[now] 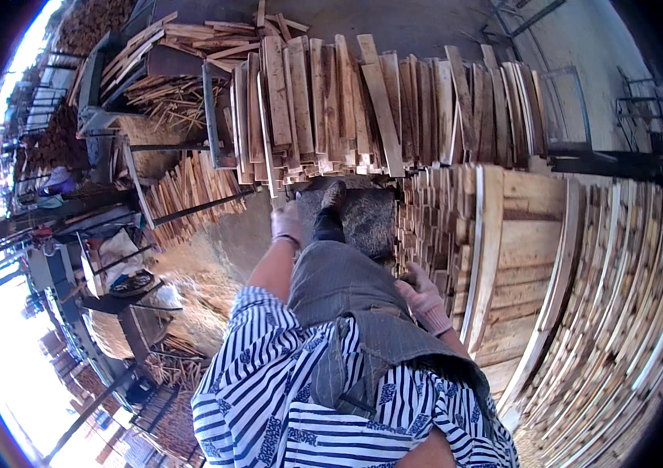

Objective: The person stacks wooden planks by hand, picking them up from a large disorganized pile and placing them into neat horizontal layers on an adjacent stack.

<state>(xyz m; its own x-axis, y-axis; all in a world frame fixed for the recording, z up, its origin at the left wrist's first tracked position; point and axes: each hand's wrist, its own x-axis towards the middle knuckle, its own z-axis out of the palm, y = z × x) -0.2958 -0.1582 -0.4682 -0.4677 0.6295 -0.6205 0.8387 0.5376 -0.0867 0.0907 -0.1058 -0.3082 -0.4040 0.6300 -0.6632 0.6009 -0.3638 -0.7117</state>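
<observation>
My left hand (286, 221), in a pale pinkish work glove, reaches forward just below the lower end of a narrow light board (266, 132). Its fingers are small and blurred, and I cannot tell whether they touch that board. On the other side, my right hand (423, 301), gloved the same way, hangs beside my apron (351, 285) near the stacked boards (433, 226). Its thumb stands apart from the loosely bent fingers, with nothing seen between them. Ahead lies a long row of rough boards (331, 101), side by side, some jutting out unevenly.
My shoe (334, 195) is on the dusty floor between the board row and the right stack. Upright planks (484, 249) stand against that stack. Thin strips (620, 312) fill the far right. At left are metal frames (213, 117), loose offcuts (191, 187) and sawdust (199, 288).
</observation>
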